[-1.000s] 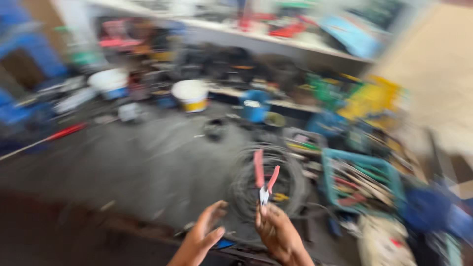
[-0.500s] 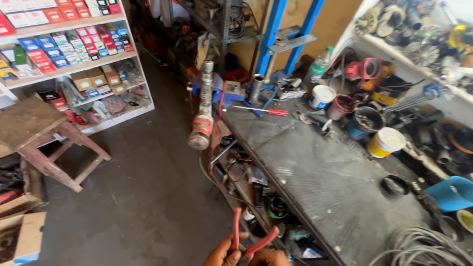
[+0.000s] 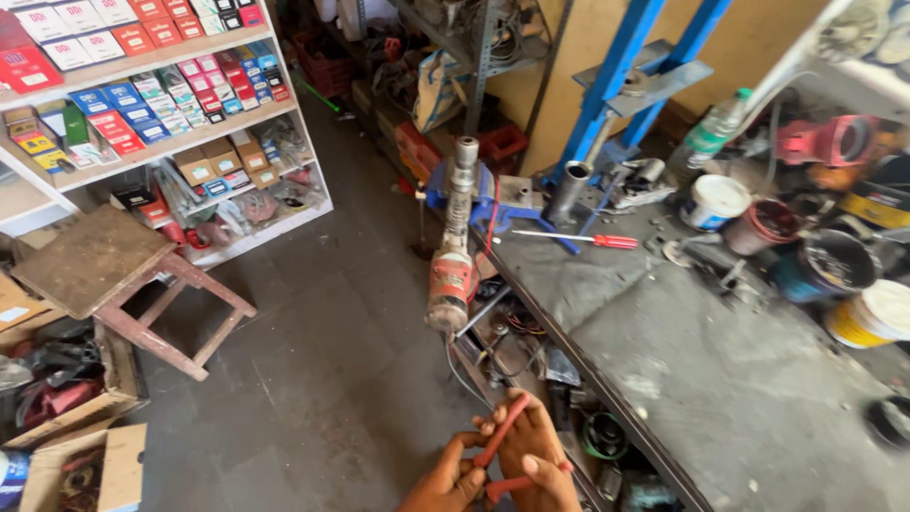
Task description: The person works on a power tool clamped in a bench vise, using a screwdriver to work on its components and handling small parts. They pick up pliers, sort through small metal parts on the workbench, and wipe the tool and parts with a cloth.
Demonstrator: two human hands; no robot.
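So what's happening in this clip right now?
A person stands beside a workbench in a cluttered workshop. Both hands, left hand and right hand, hold red-handled pliers low at the frame's bottom edge, off the bench. A power tool clamped in a blue vise hangs over the bench end.

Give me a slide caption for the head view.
Both hands grip red-handled pliers beside a cluttered workbench in a workshop.
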